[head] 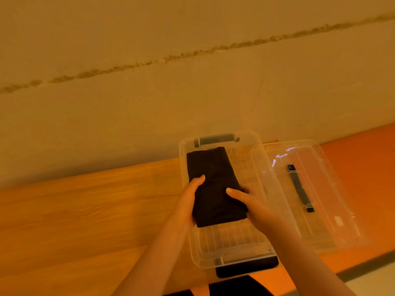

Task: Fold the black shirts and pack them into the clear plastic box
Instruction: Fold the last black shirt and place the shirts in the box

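Both hands, my left hand (188, 201) and right hand (248, 205), gripped the folded black shirt (213, 184) at its near sides, over the clear plastic box (226, 240); soft, light cloth, likely to unfold unless supported.

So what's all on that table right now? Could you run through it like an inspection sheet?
Surface: wooden table with an orange strip at its right end.
Job's things: folded black shirt held over the clear plastic box, its far end down inside; the box's lid lies off, to the right, overlapping the box's rim.
Clutter: dark flat object under the box's near end; cannot tell what it is.
Grippers: left hand and right hand grip the shirt's two long edges.
Cables: nothing seen.
Surroundings: plain wall behind the table, with a rough horizontal seam.
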